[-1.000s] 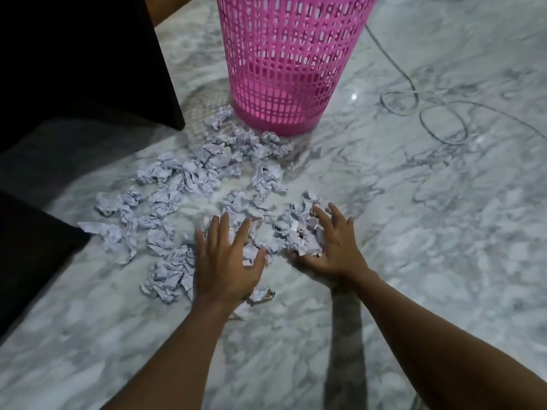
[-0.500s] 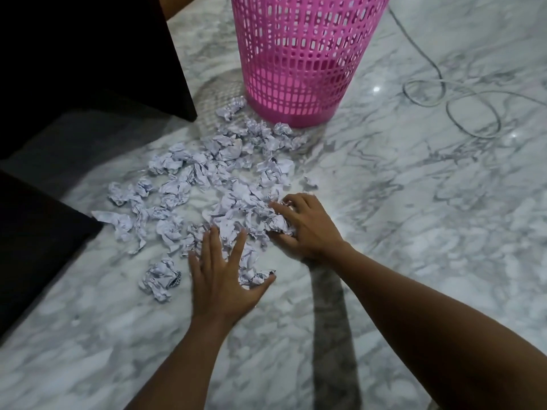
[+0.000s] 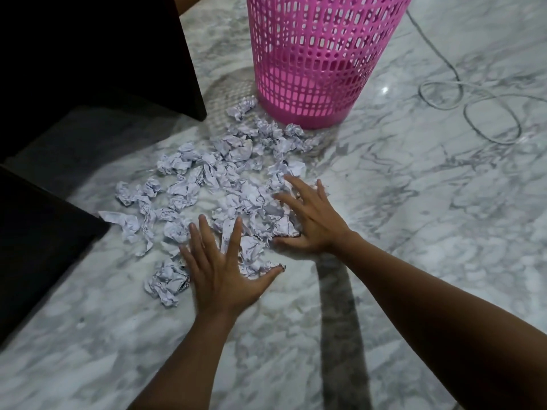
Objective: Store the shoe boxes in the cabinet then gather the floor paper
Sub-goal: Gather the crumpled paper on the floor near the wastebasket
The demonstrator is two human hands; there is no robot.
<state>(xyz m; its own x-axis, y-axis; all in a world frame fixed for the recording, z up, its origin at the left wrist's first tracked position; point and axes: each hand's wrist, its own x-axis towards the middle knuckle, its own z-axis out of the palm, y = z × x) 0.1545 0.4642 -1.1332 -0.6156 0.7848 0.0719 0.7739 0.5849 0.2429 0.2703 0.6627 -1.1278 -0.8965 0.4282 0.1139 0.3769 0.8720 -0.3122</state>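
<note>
Crumpled paper (image 3: 233, 161) under both fingertips | left hand (image 3: 222, 276) spread flat | right hand (image 3: 313, 223) spread flat

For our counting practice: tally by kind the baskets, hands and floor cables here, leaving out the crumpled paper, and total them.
Pink basket: 1
Hands: 2, the left hand and the right hand
Grey cable: 1
Total: 4
</note>
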